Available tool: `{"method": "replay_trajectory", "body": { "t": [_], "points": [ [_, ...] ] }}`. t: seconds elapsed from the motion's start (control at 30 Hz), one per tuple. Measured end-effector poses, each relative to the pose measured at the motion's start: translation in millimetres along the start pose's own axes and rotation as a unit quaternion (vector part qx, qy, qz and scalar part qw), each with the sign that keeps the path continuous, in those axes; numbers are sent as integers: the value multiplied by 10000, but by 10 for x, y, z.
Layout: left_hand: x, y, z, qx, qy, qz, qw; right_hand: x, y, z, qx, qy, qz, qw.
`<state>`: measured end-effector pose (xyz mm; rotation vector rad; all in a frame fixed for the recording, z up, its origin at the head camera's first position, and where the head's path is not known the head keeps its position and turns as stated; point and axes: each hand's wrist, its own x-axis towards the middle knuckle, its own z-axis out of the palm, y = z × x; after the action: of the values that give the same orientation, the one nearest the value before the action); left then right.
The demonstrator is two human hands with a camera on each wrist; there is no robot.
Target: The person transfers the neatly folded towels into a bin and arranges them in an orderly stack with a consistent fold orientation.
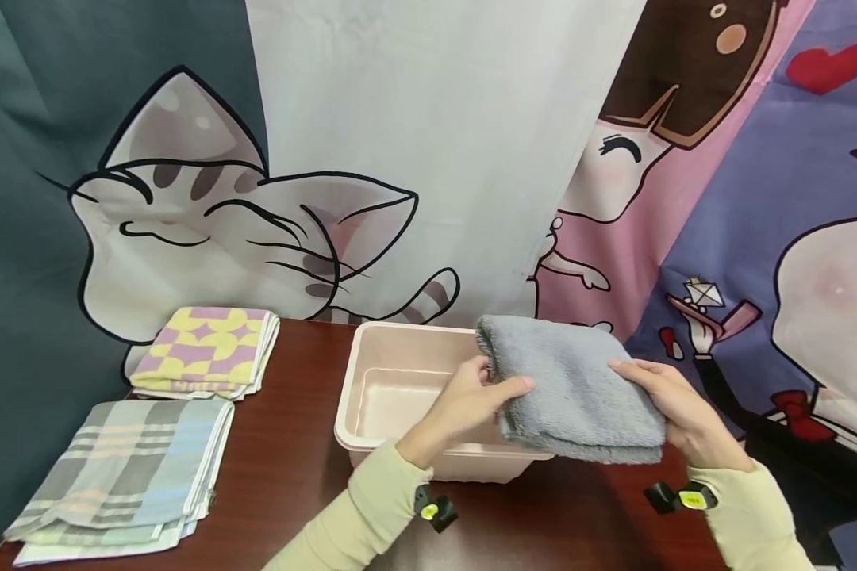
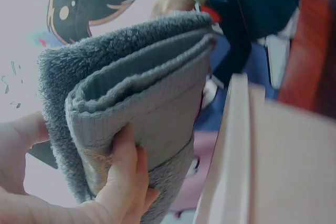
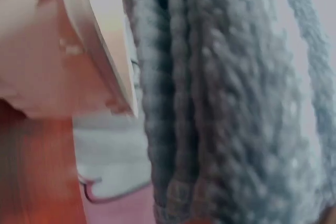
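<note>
Ideally, the left hand (image 1: 464, 406) and right hand (image 1: 678, 403), both closed in a pinch on opposite sides of the folded gray towel (image 1: 574, 388) by the right edge of the pink bin (image 1: 471, 468), should support its layers evenly.

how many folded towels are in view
3: gray towel, held by left hand and right hand; yellow-and-purple towel, back left; plaid towel, nearer on the left. Others might be hidden beneath those two.

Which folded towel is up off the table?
The plain grey towel, held by the left hand and right hand; the plaid towel and yellow-and-purple towel lie on the table.
</note>
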<state>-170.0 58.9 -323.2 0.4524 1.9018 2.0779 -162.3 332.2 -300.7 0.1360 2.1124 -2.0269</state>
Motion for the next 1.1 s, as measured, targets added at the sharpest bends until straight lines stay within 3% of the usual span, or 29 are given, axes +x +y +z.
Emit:
{"method": "replay_trajectory", "body": {
  "t": [0.17,0.33,0.67,0.83,1.1],
  "points": [
    [-79,155,-311,20,-43,-288,9996,169,-71,268,-119,-123,81,9998],
    [-102,177,-606,-241,-333,-326,9986,274,-102,505,-43,-308,167,9994],
    [-59,155,-1259,-407,-546,-851,9940,477,-85,892,321,-1464,235,9884],
    [-30,50,-1428,-611,-720,-1114,9893,572,-12,981,325,-1908,191,9809],
    [-75,-62,-1515,-736,-1235,-1419,9794,660,125,1056,-5,-2270,271,9735]
  ]
}}
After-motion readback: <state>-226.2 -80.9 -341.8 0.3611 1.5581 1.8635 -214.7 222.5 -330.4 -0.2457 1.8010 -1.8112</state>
